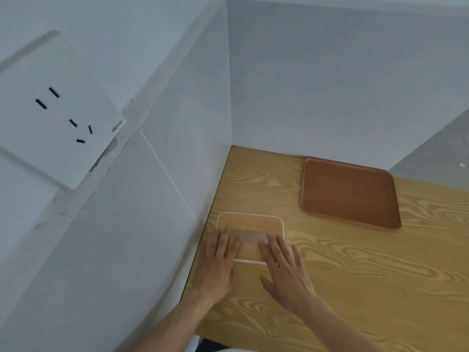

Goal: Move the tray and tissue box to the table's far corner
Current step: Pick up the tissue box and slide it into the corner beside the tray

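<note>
Both hands rest flat on the tissue box at the worktop's left edge; the tray lies near the far wall.

The left hand (218, 265) and right hand (285, 271) lie palm-down with fingers (275, 246) spread and released, gripping nothing, fingertips over the grey slot of the tissue box (251, 226). The box has a wood-look top with a white rim and sits just beside the left wall (165, 199). The reddish-brown tray (349, 193) lies flat on the wood-grain worktop (368, 275), apart from the box, its far edge close against the back wall. A wall socket (58, 113) shows at upper left.
</note>
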The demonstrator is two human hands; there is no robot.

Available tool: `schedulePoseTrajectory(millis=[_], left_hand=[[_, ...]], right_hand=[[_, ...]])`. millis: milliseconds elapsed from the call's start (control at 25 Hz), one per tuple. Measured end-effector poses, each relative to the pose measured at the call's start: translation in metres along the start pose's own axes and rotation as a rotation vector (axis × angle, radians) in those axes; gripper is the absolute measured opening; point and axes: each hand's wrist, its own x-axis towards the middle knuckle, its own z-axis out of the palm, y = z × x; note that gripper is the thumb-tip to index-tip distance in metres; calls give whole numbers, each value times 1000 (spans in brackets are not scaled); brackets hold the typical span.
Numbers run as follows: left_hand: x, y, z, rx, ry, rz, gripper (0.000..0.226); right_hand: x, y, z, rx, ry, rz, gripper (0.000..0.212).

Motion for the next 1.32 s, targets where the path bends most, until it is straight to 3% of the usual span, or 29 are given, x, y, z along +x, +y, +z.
schedulePoseTrajectory(millis=[360,520,1040,1320], left_hand=[[-41,10,25,-5,42,-32,90],[-29,10,16,-12,17,-46,90],[91,1,-50,202,-60,-83,77],[151,0,-85,177,-212,-113,80]], right_hand=[[-28,0,24,-17,39,-2,73],[-17,1,14,29,-7,30,79],[90,27,-33,81,-150,121,84],[140,45,-54,70,-234,140,85]])
